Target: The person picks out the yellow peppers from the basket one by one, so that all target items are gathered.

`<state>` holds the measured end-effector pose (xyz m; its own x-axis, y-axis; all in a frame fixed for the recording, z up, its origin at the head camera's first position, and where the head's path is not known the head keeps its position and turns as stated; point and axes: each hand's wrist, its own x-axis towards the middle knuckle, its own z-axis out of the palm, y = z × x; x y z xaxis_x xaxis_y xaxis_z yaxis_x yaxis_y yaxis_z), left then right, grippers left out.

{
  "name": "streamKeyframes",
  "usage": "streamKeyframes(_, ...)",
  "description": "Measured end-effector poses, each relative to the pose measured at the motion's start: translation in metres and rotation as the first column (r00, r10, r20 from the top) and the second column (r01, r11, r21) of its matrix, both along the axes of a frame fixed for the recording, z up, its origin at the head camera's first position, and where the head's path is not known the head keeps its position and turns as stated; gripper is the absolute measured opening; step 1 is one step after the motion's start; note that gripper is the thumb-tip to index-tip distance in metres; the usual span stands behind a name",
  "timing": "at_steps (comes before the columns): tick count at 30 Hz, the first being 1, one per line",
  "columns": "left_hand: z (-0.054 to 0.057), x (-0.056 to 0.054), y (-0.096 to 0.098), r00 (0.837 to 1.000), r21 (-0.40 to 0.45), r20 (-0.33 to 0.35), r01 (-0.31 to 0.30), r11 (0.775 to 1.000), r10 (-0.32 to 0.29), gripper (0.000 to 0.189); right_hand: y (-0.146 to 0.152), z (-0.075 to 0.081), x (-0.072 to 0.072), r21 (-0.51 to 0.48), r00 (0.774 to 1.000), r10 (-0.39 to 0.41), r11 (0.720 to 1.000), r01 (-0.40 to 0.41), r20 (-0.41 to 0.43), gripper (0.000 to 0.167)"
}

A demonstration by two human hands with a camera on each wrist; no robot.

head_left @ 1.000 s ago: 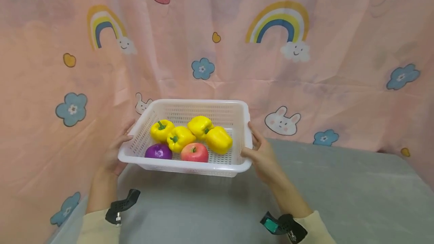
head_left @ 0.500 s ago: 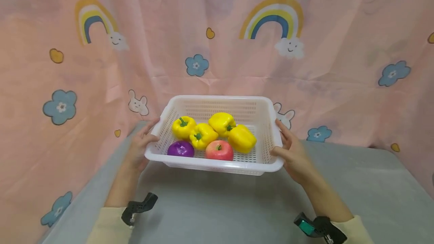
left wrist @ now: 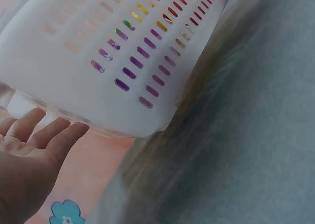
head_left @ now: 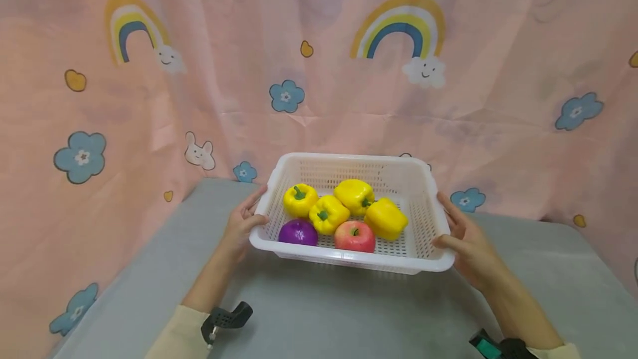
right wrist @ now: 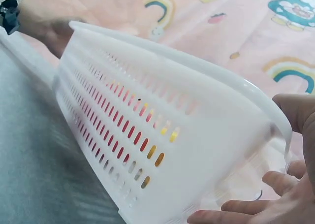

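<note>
A white plastic basket (head_left: 349, 259) with slotted walls is held between both hands over the grey table. My left hand (head_left: 243, 231) grips its left end, thumb on the rim and fingers behind the end wall. At the opposite end my right hand (head_left: 471, 251) holds the rim the same way; the right wrist view shows those fingers (right wrist: 246, 207) spread under the rim. Inside lie several yellow bell peppers (head_left: 329, 215), a red apple (head_left: 355, 236) and a glossy purple round fruit or vegetable (head_left: 297, 232). Colours of the contents show through the slots in both wrist views.
The grey-covered table (head_left: 359, 314) stretches beneath the basket and off to the right. Behind it hangs a pink curtain (head_left: 329, 126) printed with rainbows, flowers and rabbits. Black camera straps (head_left: 226, 317) sit on both wrists.
Both hands have carried the basket to the right, and in the last half second it also sits slightly lower in the head view. The contents keep their arrangement. The head view has shifted slightly.
</note>
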<state>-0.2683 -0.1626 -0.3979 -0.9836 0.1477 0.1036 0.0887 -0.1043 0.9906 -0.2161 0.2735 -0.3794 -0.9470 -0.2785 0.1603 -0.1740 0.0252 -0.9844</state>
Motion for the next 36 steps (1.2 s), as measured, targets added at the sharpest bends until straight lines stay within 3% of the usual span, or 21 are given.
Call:
streamKeyframes(5, -0.006, 0.001, 0.002, 1.000, -0.025, 0.011, -0.004, 1.000, 0.004, 0.074, 0.002, -0.006, 0.001, 0.027, 1.000, -0.026, 0.999, 0.025, 0.010, 0.098)
streamKeyframes(16, -0.014, 0.000, 0.012, 0.998, -0.040, 0.016, 0.057, 0.998, -0.056, 0.075, 0.015, -0.015, 0.002, 0.039, 0.998, -0.037, 0.999, 0.035, 0.058, 0.096)
streamKeyframes(27, -0.013, -0.001, 0.019, 0.995, -0.070, 0.041, 0.094, 0.993, -0.092, 0.078, 0.028, -0.026, -0.005, -0.015, 0.995, -0.023, 1.000, 0.024, 0.095, 0.091)
streamKeyframes(31, -0.008, -0.004, 0.022, 0.995, -0.099, 0.048, 0.093, 0.991, -0.089, 0.079, 0.029, -0.024, -0.008, -0.024, 0.995, -0.035, 0.999, 0.038, 0.098, 0.089)
streamKeyframes(36, 0.005, -0.013, 0.029, 0.998, -0.140, 0.051, 0.031, 0.990, -0.024, 0.082, 0.030, -0.019, -0.013, -0.015, 0.994, -0.053, 0.998, 0.055, 0.100, 0.089)
